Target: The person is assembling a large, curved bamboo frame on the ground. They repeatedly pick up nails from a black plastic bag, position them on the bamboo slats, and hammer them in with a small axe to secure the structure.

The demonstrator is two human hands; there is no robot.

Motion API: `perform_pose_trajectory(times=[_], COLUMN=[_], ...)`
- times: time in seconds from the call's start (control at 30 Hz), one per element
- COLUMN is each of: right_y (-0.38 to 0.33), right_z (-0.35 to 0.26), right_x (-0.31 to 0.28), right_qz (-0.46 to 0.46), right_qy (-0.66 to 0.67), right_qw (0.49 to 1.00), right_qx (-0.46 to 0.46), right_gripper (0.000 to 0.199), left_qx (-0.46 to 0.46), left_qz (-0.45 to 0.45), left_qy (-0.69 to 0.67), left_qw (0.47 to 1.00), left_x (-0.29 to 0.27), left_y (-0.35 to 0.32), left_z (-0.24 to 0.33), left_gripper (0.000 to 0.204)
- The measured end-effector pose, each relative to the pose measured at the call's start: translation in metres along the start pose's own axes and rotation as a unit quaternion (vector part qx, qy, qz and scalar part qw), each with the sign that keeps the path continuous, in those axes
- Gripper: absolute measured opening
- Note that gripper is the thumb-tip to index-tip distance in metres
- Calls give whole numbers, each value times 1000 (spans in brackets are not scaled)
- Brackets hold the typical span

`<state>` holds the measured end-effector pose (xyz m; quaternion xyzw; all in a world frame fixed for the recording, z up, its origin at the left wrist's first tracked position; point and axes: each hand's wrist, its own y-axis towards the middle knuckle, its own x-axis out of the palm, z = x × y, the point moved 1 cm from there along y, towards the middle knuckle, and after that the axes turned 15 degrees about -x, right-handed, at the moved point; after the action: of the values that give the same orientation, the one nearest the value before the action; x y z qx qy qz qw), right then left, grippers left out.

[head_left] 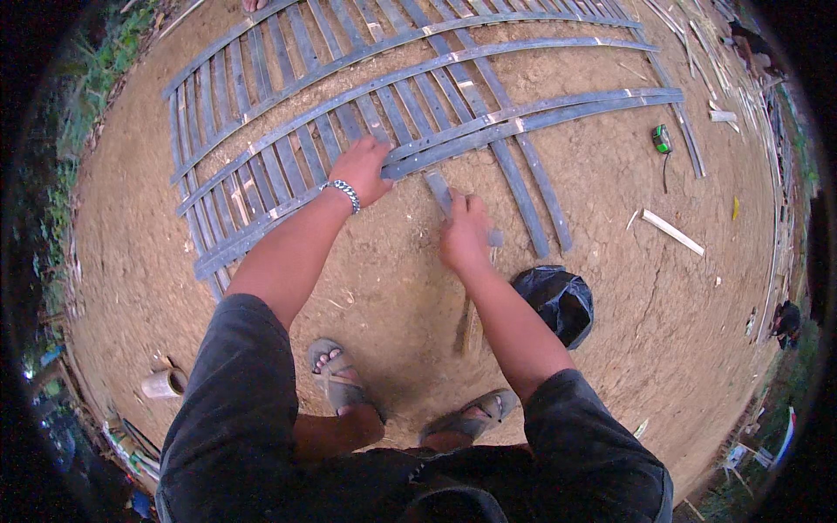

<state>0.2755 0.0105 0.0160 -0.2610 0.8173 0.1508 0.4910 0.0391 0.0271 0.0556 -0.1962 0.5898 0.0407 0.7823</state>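
Note:
A lattice of grey slats [296,139], long strips laid across many thin ones, lies on the ground before me. My left hand [362,170], with a chain bracelet at the wrist, is closed around the near long slat [523,125] at the lattice's front edge. Thumb and fingers sit on either side of it. Just to the right, my right hand [466,231] is closed on what looks like a hammer [438,187]. Its grey metal shows on both sides of the fist, and a blurred wooden handle seems to run down toward my feet. It is held apart from the slats.
A black plastic bag [558,301] sits beside my right forearm. Farther right lie a green tape measure [662,138] and a pale split stick [671,232]. A short tube [164,383] lies at the left. Someone's fingers or toes [254,4] show at the top edge.

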Motion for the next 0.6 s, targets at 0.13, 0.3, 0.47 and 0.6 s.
perform_pose_trajectory(times=[0.13,0.3,0.47,0.6], right_y=[-1,9,12,18], right_z=[7,15,12,8], right_x=[-8,-5,-5,-3], right_qz=[35,47,29,63], right_qy=[31,4,27,42], right_qw=[998,999,999,996], right_qx=[38,27,34,56], right_gripper=[56,62,62,56], left_qx=[20,21,30,27], left_qz=[18,1,7,4], left_qy=[-16,-25,-41,-29], left_qw=[1000,999,999,999], left_x=[3,0,2,-3], left_y=[3,5,6,6], left_z=[-8,-2,-7,-5], left_gripper=[67,70,63,70])
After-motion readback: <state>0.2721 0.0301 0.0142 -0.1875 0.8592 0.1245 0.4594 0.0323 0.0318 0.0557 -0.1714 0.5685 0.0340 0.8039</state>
